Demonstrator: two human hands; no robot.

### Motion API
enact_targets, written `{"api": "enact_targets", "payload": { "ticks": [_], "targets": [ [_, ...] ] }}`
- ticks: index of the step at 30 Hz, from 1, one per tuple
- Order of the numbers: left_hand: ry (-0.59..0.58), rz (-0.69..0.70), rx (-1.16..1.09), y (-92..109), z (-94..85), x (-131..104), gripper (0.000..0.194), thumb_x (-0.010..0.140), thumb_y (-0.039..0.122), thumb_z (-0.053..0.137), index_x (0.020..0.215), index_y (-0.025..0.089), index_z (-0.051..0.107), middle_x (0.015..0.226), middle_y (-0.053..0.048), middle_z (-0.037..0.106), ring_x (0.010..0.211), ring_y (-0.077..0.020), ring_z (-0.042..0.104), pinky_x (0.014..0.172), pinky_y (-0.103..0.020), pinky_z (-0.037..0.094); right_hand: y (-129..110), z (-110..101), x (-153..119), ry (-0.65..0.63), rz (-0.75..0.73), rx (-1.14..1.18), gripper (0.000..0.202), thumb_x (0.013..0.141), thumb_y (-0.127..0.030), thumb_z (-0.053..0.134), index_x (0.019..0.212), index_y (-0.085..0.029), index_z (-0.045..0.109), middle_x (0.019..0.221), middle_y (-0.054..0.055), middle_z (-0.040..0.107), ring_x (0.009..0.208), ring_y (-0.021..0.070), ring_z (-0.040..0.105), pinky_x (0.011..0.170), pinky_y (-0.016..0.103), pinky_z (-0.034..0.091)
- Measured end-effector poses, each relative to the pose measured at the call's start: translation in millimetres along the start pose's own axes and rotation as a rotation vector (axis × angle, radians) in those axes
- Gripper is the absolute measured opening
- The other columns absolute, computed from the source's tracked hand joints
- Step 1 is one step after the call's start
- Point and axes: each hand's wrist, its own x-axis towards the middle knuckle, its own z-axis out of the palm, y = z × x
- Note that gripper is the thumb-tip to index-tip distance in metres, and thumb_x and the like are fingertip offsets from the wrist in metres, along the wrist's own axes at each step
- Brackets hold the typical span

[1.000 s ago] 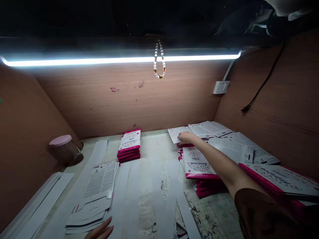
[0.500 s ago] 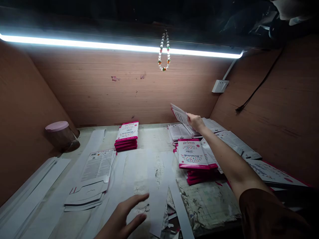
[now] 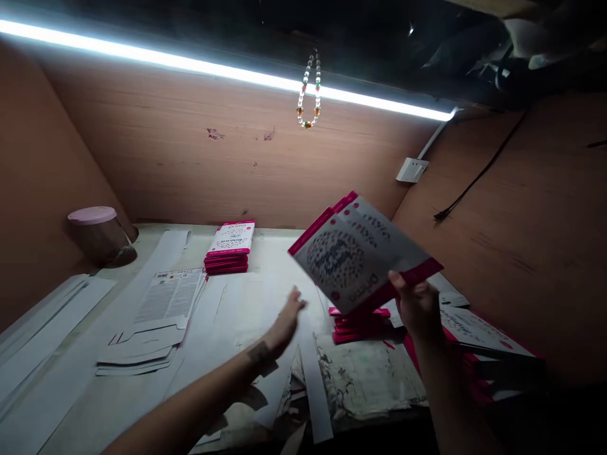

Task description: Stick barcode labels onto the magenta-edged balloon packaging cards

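Note:
Raised over the right part of the table, my right hand [image 3: 417,306] grips several printed pink and white packets [image 3: 339,259], fanned and tilted, by their lower right corner. My left hand [image 3: 287,319] is in the air over the middle of the table, fingers apart, holding nothing. Below the held packets lies a pile of pink-edged packets [image 3: 360,325]. A neat packet stack [image 3: 232,240] stands near the back wall. Flat printed card sheets [image 3: 165,303] lie overlapped at the left.
A jar with a pink lid [image 3: 102,234] stands at the back left. White paper strips [image 3: 57,341] cover the left side. More printed packets [image 3: 484,328] lie at the right. A bead string [image 3: 308,95] hangs from above.
My right hand has come back from the rear right, now with fanned packets turned face on. My left hand has moved up and forward. The view has shifted and tilted slightly.

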Motion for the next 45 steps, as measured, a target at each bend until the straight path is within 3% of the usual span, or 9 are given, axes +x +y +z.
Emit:
{"api": "enact_targets", "payload": {
  "ticks": [2,6,10,14,19,26,32,39,45],
  "targets": [
    [0.184,0.186,-0.018,8,-37.8,-24,0.081,0.090,0.062,0.043,0.153,0.020,0.015,0.162,-0.011,0.015,0.149,-0.0307,0.013,0.119,-0.052,0.018,0,2,-25,-0.128,-0.010,0.030,0.034,0.080,-0.042,0.067,0.057,-0.020,0.057,0.052,-0.002,0.055,0.051,0.0156,0.055,0.051,0.027,0.048],
    [-0.013,0.244,0.194,20,-86.9,-85,0.088,0.078,0.041,0.074,0.149,0.023,0.026,0.157,-0.013,0.029,0.144,-0.0327,0.027,0.117,-0.046,0.027,4,30,-76,-0.577,-0.045,0.230,0.020,0.085,-0.037,0.063,0.095,-0.022,0.070,0.084,0.006,0.073,0.076,0.0226,0.069,0.066,0.032,0.057],
    [-0.005,0.158,0.221,10,-85.9,-127,0.050,0.083,0.033,0.069,0.128,0.020,0.051,0.130,-0.012,0.057,0.125,-0.0284,0.052,0.108,-0.043,0.040,13,62,-135,-0.735,0.132,0.414,0.058,0.082,-0.041,0.068,0.135,-0.027,0.048,0.123,0.012,0.066,0.114,0.0280,0.062,0.096,0.046,0.051],
    [0.083,0.103,0.180,-4,-74.8,-137,0.025,0.090,0.038,0.060,0.106,0.018,0.061,0.112,-0.010,0.064,0.113,-0.0251,0.058,0.100,-0.039,0.043,13,63,-160,-0.683,0.189,0.490,0.078,0.076,-0.076,0.052,0.136,-0.027,0.046,0.125,0.016,0.064,0.120,0.0346,0.058,0.102,0.056,0.043],
    [0.058,0.037,0.090,-7,-72.5,-137,0.030,0.088,0.044,0.062,0.100,0.017,0.060,0.098,-0.008,0.065,0.094,-0.0224,0.062,0.083,-0.034,0.048,23,62,-57,-0.404,-0.046,0.275,0.066,0.088,-0.072,0.028,0.129,-0.027,0.054,0.135,0.012,0.056,0.129,0.0322,0.050,0.108,0.055,0.037],
    [0.066,0.038,0.079,-8,-71.9,-141,0.029,0.086,0.043,0.064,0.102,0.018,0.061,0.100,-0.008,0.066,0.096,-0.0231,0.062,0.084,-0.034,0.047,102,159,103,-0.809,-0.104,-1.046,0.090,0.082,-0.048,0.062,0.145,0.005,0.027,0.154,0.031,0.021,0.145,0.0384,0.021,0.115,0.049,0.024],
    [0.057,0.042,0.107,-8,-72.7,-143,0.026,0.085,0.036,0.066,0.104,0.019,0.060,0.100,-0.007,0.065,0.093,-0.0222,0.061,0.081,-0.033,0.048,113,206,100,-0.950,-0.148,-1.183,0.047,0.088,-0.033,0.061,0.125,-0.005,0.055,0.120,0.020,0.063,0.117,0.0284,0.058,0.107,0.049,0.035],
    [0.059,0.030,0.111,-11,-74.7,-142,0.024,0.085,0.037,0.066,0.101,0.019,0.062,0.098,-0.007,0.066,0.089,-0.0215,0.062,0.079,-0.032,0.048,101,189,97,-0.906,-0.189,-1.179,0.029,0.096,-0.033,0.051,0.115,-0.014,0.061,0.117,0.013,0.063,0.106,0.0232,0.061,0.090,0.041,0.050],
    [0.039,0.022,0.062,-14,-74.9,-143,0.028,0.089,0.045,0.060,0.101,0.020,0.062,0.101,-0.008,0.065,0.094,-0.0234,0.061,0.081,-0.033,0.048,95,194,94,-0.879,-0.255,-1.102,0.052,0.091,-0.041,0.058,0.133,-0.010,0.049,0.137,0.019,0.050,0.121,0.0279,0.053,0.099,0.042,0.046]
  ]
}}
